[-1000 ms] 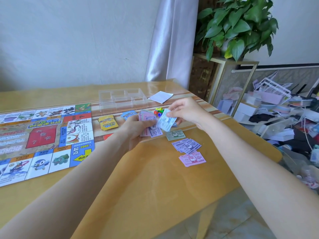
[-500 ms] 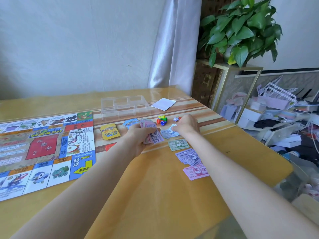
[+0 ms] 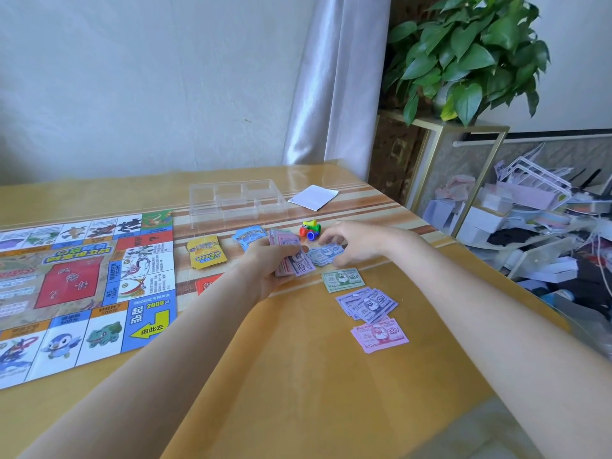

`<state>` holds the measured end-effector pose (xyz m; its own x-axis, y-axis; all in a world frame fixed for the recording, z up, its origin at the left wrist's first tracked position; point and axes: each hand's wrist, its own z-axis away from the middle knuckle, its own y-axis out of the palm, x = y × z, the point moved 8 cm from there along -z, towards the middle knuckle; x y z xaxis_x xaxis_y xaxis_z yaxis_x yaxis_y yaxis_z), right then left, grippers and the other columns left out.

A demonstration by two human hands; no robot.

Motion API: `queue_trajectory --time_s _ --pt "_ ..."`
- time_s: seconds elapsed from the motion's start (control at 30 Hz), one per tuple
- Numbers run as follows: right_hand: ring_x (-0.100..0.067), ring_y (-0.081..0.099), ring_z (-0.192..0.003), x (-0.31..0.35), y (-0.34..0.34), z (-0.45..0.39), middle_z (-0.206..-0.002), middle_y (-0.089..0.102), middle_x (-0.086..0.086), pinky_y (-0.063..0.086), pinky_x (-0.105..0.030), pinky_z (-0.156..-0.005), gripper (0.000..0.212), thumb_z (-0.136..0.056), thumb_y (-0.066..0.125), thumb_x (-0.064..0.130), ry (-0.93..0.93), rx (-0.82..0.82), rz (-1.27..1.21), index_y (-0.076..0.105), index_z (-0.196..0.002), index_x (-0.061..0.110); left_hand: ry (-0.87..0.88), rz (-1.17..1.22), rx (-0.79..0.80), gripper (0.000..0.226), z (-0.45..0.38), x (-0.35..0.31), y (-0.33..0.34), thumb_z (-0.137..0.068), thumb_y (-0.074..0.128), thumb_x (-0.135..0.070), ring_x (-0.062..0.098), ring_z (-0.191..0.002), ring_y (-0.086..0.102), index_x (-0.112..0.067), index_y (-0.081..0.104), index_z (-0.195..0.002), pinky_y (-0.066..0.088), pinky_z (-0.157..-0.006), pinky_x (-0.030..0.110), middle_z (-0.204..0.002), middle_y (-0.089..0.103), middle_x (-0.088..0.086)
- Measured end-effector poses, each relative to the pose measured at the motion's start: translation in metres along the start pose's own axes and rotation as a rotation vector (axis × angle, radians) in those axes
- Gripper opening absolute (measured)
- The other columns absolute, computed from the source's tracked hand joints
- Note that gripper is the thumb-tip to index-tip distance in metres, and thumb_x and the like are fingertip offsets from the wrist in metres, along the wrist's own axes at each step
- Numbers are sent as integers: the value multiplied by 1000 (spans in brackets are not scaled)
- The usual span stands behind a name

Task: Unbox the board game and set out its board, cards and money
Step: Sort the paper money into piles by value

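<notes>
The game board (image 3: 82, 286) lies unfolded on the left of the table. My left hand (image 3: 268, 263) grips a stack of play money (image 3: 291, 256), pink and purple notes. My right hand (image 3: 354, 240) hovers over a small pile of blue notes (image 3: 326, 253) on the table, fingers loosely curved and touching or just above them. Laid out in a row toward me are green notes (image 3: 342, 279), purple notes (image 3: 367, 303) and pink notes (image 3: 380, 334). A yellow card deck (image 3: 205, 252) and a blue card deck (image 3: 249, 235) lie beside the board.
A clear plastic tray insert (image 3: 236, 202) stands at the back of the table, a white paper (image 3: 313, 197) to its right. Coloured pawns (image 3: 309, 228) sit behind my hands. The table's right edge drops to a cluttered shelf (image 3: 530, 220); a potted plant (image 3: 463, 51) stands behind.
My right hand carried a blue note from the stack down onto the table, where it joined the blue pile, and now lifts slightly off it. The left hand kept holding the stack.
</notes>
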<state>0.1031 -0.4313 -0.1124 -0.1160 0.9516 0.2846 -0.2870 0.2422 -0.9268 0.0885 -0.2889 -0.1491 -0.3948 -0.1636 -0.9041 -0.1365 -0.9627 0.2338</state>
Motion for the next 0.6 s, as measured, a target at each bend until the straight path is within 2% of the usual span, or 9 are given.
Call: queue_trajectory --time_s 0.1,0.23,0.3,0.4,0.53,0.6 --pt "-18 50 -107 5 -4 -4 -123 52 -1 44 -33 -90 47 -81 62 8 -50 -40 76 55 -125 23 -4 0 1 33 -1 1 -1 -90 57 -4 18 -81 66 -6 53 -123 57 -50 24 -109 68 12" --pt "-14 44 -105 6 -4 -5 -127 45 -2 40 -31 -90 46 -85 60 9 -80 -59 136 55 -128 23 -5 9 5 35 -4 3 -2 -90 57 -3 24 -96 65 -6 52 -125 56 -72 32 -113 67 14" --pt "-17 44 -110 9 -2 -3 -129 41 -1 38 -27 -85 48 -85 60 12 -87 -44 116 51 -131 23 -8 4 4 34 -3 3 -3 -90 57 -4 22 -92 65 -7 53 -124 55 -69 30 -113 67 14" --pt "-14 44 -101 14 1 -3 -121 44 1 36 -23 -73 50 -83 60 12 -98 -30 97 49 -131 23 -9 3 -1 32 -4 2 -3 -90 57 -3 19 -82 64 -6 53 -122 55 -59 28 -105 66 13" --pt "-19 51 -105 18 3 -5 -122 50 -1 46 -33 -85 47 -81 59 7 -112 -43 81 54 -126 22 -8 -8 -14 33 -5 3 -1 -89 58 -3 18 -76 62 -7 54 -122 52 -63 28 -93 64 11" --pt "-18 50 -103 19 3 -4 -121 50 0 45 -31 -83 47 -82 59 6 -115 -52 80 54 -126 22 -11 2 4 33 -4 4 3 -90 57 -3 18 -75 62 -6 55 -122 53 -65 29 -90 63 10"
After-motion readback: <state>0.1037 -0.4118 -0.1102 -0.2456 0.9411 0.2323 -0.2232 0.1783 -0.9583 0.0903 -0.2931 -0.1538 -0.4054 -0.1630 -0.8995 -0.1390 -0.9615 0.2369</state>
